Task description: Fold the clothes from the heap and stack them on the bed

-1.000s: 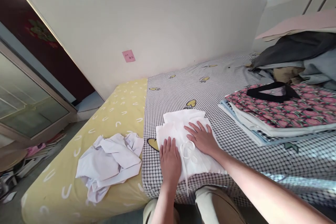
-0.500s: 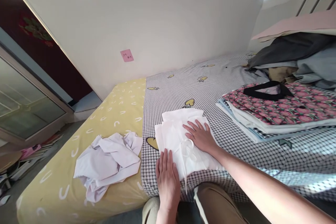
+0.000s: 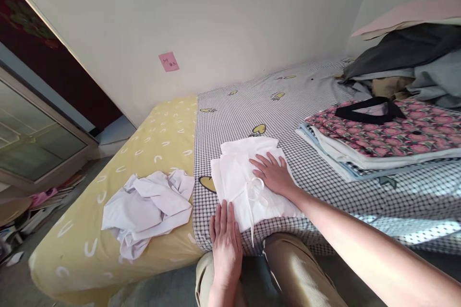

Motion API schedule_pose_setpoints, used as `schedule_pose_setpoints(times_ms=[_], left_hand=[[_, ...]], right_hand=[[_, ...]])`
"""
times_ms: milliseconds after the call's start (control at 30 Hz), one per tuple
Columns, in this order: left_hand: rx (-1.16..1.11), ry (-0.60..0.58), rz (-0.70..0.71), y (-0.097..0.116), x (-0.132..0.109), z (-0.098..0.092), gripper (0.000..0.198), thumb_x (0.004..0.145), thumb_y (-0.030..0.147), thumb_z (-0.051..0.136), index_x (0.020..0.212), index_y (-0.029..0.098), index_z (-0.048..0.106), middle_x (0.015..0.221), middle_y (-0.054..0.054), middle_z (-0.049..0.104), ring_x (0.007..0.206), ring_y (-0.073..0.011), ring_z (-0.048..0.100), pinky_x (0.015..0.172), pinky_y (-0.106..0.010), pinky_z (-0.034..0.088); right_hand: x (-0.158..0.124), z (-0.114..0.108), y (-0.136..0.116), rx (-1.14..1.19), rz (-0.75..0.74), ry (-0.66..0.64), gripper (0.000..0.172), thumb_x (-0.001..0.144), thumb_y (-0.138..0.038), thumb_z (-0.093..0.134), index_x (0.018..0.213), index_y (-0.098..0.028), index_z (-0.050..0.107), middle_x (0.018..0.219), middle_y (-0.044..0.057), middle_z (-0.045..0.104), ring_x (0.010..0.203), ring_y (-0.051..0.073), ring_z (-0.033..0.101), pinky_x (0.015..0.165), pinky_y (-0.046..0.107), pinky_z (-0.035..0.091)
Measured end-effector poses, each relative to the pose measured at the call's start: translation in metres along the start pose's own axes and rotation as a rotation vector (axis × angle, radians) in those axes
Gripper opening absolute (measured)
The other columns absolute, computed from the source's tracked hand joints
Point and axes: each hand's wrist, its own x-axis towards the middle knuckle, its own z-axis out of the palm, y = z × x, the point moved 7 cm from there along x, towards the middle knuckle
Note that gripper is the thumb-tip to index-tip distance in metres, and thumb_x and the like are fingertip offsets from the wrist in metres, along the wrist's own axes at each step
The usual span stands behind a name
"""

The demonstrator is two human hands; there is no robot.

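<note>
A folded white garment [image 3: 234,172] lies on the black-and-white checked sheet in front of my knees. A thin white tie, looped near its middle, trails over its front edge. My right hand [image 3: 272,175] rests flat on its upper right part, fingers spread. At the lower left corner of the garment, my left hand [image 3: 226,240] lies with fingers stretched out, the tips touching the cloth. Neither hand grips anything.
A crumpled pale lilac-white garment [image 3: 147,211] lies on the yellow sheet [image 3: 169,129] to the left. On the right is a stack of folded clothes topped by a pink floral one [image 3: 382,139]. Behind it sits a heap of dark and grey clothes [image 3: 403,57].
The view has tilted slightly down, so everything sits a little higher in it. My left hand has slid slightly toward me along the garment's corner; the right hand stays on the cloth.
</note>
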Motion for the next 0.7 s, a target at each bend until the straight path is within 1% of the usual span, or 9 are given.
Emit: schedule_pose_setpoints(times_ms=[67, 167, 267, 333, 433, 500, 600, 667, 700], left_hand=[[0.024, -0.014, -0.002, 0.001, -0.001, 0.000, 0.060, 0.102, 0.015, 0.039, 0.161, 0.026, 0.033, 0.162, -0.006, 0.049, 0.153, -0.0208, 0.039, 0.128, -0.044, 0.028], [0.030, -0.027, -0.031, 0.003, -0.003, -0.001, 0.059, 0.102, 0.015, 0.040, 0.160, 0.027, 0.037, 0.161, -0.006, 0.050, 0.153, -0.0214, 0.041, 0.128, -0.045, 0.027], [-0.016, -0.030, -0.066, 0.003, 0.000, -0.006, 0.054, 0.101, 0.016, 0.041, 0.153, 0.026, 0.050, 0.157, -0.007, 0.056, 0.149, -0.0225, 0.047, 0.128, -0.048, 0.025], [-0.071, -0.029, -0.107, -0.001, 0.010, -0.012, 0.047, 0.100, 0.015, 0.042, 0.140, 0.028, 0.064, 0.147, -0.007, 0.065, 0.140, -0.0237, 0.057, 0.129, -0.053, 0.022], [-0.144, 0.023, -0.234, -0.010, 0.044, -0.032, 0.039, 0.098, 0.016, 0.042, 0.110, 0.026, 0.078, 0.124, -0.008, 0.078, 0.119, -0.0253, 0.071, 0.128, -0.060, 0.022], [-0.158, 0.091, -0.300, -0.008, 0.076, -0.048, 0.037, 0.099, 0.018, 0.042, 0.105, 0.025, 0.078, 0.122, -0.009, 0.078, 0.117, -0.0271, 0.071, 0.127, -0.064, 0.021], [-0.139, 0.170, -0.244, 0.016, 0.127, -0.063, 0.038, 0.101, 0.021, 0.040, 0.119, 0.027, 0.074, 0.140, -0.010, 0.069, 0.132, -0.0289, 0.062, 0.127, -0.067, 0.015], [-0.109, 0.173, -0.143, 0.036, 0.153, -0.057, 0.042, 0.102, 0.021, 0.040, 0.133, 0.029, 0.067, 0.155, -0.011, 0.057, 0.144, -0.0296, 0.052, 0.127, -0.068, 0.015], [-0.090, 0.148, -0.091, 0.044, 0.162, -0.047, 0.045, 0.102, 0.020, 0.040, 0.140, 0.030, 0.063, 0.161, -0.011, 0.051, 0.149, -0.0300, 0.046, 0.127, -0.068, 0.016]], right_hand=[[0.000, 0.001, 0.001, 0.005, -0.003, 0.000, 0.057, 0.107, -0.058, 0.020, 0.159, -0.044, 0.040, 0.171, -0.004, 0.035, 0.159, 0.033, 0.020, 0.123, 0.068, 0.016], [0.000, 0.001, 0.001, 0.010, -0.002, 0.001, 0.057, 0.107, -0.057, 0.021, 0.159, -0.044, 0.040, 0.170, -0.004, 0.035, 0.159, 0.034, 0.021, 0.123, 0.069, 0.016], [0.000, -0.001, 0.001, 0.004, 0.002, 0.006, 0.056, 0.107, -0.056, 0.022, 0.158, -0.044, 0.041, 0.170, -0.004, 0.036, 0.159, 0.033, 0.021, 0.123, 0.069, 0.016], [0.000, -0.001, 0.000, -0.003, 0.001, 0.011, 0.055, 0.107, -0.055, 0.024, 0.158, -0.043, 0.042, 0.170, -0.004, 0.036, 0.159, 0.034, 0.021, 0.123, 0.069, 0.017], [0.000, -0.002, -0.002, -0.004, -0.009, 0.027, 0.054, 0.108, -0.054, 0.026, 0.158, -0.043, 0.043, 0.169, -0.004, 0.038, 0.158, 0.034, 0.023, 0.122, 0.069, 0.017], [0.001, -0.002, -0.003, 0.002, -0.022, 0.046, 0.053, 0.108, -0.054, 0.027, 0.157, -0.042, 0.044, 0.168, -0.004, 0.039, 0.158, 0.034, 0.024, 0.122, 0.070, 0.017], [0.000, -0.002, -0.004, 0.018, -0.036, 0.064, 0.052, 0.108, -0.054, 0.030, 0.156, -0.042, 0.045, 0.168, -0.003, 0.040, 0.158, 0.034, 0.025, 0.122, 0.070, 0.017], [0.000, -0.003, -0.005, 0.035, -0.042, 0.069, 0.052, 0.108, -0.055, 0.031, 0.156, -0.042, 0.045, 0.168, -0.002, 0.040, 0.158, 0.034, 0.025, 0.122, 0.069, 0.017], [0.000, -0.004, -0.005, 0.044, -0.044, 0.070, 0.052, 0.108, -0.055, 0.031, 0.156, -0.042, 0.045, 0.168, -0.002, 0.039, 0.158, 0.034, 0.024, 0.123, 0.069, 0.016]])
